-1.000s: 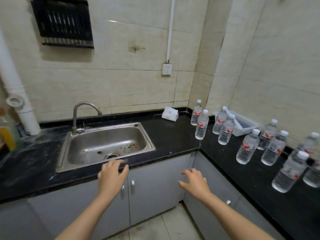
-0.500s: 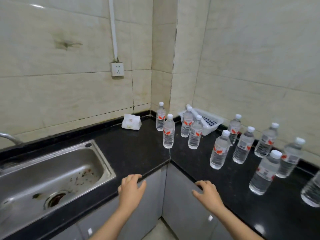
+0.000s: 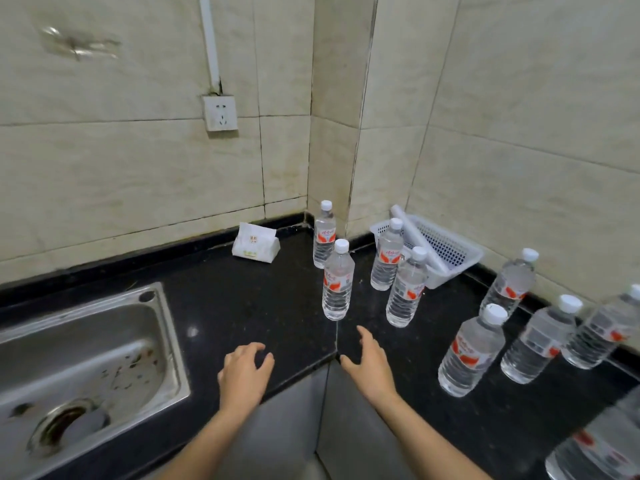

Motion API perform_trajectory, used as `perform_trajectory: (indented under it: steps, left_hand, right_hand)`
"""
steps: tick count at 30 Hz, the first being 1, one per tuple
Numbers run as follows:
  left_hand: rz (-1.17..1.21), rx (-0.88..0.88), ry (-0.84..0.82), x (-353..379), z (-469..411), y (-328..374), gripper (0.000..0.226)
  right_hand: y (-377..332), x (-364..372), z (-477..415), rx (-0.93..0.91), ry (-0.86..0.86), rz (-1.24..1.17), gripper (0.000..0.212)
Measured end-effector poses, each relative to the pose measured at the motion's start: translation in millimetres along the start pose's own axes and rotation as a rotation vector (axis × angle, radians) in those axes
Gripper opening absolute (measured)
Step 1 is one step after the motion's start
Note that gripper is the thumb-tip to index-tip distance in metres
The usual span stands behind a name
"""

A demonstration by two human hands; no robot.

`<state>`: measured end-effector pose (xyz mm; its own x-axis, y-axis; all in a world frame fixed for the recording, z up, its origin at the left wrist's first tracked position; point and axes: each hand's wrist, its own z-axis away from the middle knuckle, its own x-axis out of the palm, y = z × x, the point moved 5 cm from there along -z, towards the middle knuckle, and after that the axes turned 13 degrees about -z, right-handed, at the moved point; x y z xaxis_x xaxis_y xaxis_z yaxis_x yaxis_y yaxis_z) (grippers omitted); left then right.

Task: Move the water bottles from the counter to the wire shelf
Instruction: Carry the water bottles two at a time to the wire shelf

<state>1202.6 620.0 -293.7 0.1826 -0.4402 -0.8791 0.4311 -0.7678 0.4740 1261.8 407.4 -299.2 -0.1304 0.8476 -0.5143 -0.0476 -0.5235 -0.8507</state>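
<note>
nothing looks moved yet: the clear plastic water bottles with white caps (image 3: 337, 282) all stand upright from the back corner of the black stone counter (image 3: 242, 306) along its right side. your left hand (image 3: 244, 372) and right hand (image 3: 370, 365) hover empty over the front edge, fingers relaxed. the wire shelf is out of view.

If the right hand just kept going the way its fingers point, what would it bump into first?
Probably the water bottle standing just ahead of the right hand. It might instead slip past on that bottle's right, as depth is unclear.
</note>
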Motion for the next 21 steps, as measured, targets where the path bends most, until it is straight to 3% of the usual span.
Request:
perform_trajectory:
  steps: [5,21]
  left_hand:
    - [0.016,-0.025,-0.01,5.2,-47.7,-2.4,0.034]
    - [0.142,0.077,-0.172,55.7,-241.0,51.4,0.034]
  right_hand:
    - [-13.4,22.1,-46.7,-0.016,0.047,-0.092,0.076]
    - [-34.9,49.9,-184.9,0.139,0.625,-0.38,0.109]
